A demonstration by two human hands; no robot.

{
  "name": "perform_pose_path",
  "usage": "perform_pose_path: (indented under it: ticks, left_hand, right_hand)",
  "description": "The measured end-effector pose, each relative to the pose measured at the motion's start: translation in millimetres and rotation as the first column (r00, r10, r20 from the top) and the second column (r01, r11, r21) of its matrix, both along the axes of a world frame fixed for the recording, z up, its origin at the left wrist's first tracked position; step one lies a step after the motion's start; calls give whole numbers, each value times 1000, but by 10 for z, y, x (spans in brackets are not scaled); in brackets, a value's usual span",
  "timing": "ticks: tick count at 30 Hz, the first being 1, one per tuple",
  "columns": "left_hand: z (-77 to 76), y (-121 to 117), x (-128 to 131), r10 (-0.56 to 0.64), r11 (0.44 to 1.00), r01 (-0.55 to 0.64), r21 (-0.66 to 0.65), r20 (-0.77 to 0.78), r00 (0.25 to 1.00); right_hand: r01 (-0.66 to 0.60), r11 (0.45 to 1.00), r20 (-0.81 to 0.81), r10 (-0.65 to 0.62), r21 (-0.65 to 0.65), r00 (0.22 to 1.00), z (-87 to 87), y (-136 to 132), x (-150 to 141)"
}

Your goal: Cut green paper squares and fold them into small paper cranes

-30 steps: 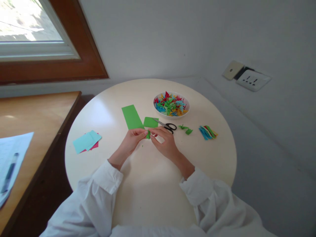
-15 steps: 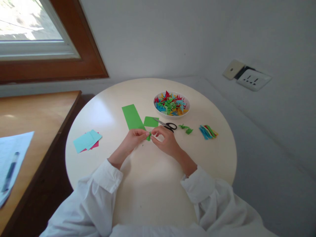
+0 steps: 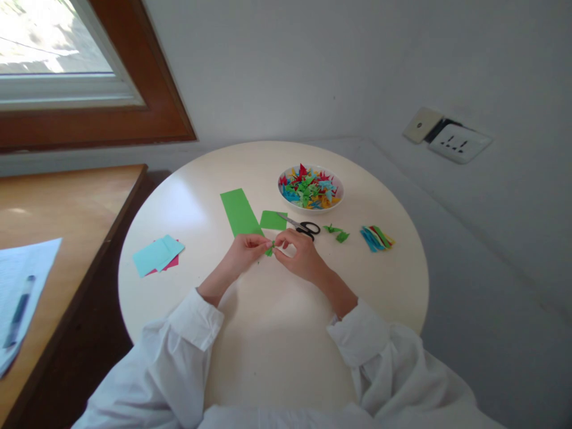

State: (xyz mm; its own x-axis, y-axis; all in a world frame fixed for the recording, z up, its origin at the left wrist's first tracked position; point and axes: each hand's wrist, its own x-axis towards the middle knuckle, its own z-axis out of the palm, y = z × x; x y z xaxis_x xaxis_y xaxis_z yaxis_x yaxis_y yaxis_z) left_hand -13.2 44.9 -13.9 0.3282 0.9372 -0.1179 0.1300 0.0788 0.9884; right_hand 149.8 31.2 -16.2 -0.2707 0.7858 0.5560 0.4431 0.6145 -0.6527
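Note:
Between my fingertips is a small folded piece of green paper point(image 3: 269, 251), mostly covered by the fingers. My left hand point(image 3: 248, 249) pinches it from the left, and my right hand point(image 3: 298, 255) grips it from the right with thumb and forefinger. Just beyond my left hand lies a long green paper strip point(image 3: 241, 211). A smaller green paper piece point(image 3: 274, 220) rests beside it. Scissors with black handles point(image 3: 308, 227) lie past my right hand, the blades over that small piece's edge. Further right are some folded green paper pieces point(image 3: 339, 235).
A white bowl point(image 3: 311, 211) full of colourful folded paper cranes stands at the back. On the right lies a bundle of coloured paper strips point(image 3: 376, 238). Light blue paper sheets point(image 3: 156, 256) over red ones lie on the left. A wooden desk point(image 3: 89, 196) holds papers and a pen point(image 3: 20, 310).
My fingertips have shifted very slightly to the right and closer together around the green paper. Everything else lies as before.

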Motion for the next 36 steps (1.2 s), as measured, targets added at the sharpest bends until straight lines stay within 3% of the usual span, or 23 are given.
perform_pose_path:
  ticks: [12,22,30,36]
  left_hand:
    - [84,-20,55,86,996,-86,-1,0,996]
    - [-13,-30,132,240,971,-239,-26,106,965]
    - [41,-30,116,170,982,-144,-121,239,956]
    - [70,-42,110,179,976,-130,-176,297,938]
  right_hand:
    - [28,1000,5,-28,-8,1000,13,-1,-13]
    - [146,989,-53,-144,35,988,-25,-28,-102]
    - [189,981,-44,-187,53,981,-62,-34,-98]
    - [140,980,-41,-136,141,990,-65,-19,-70]
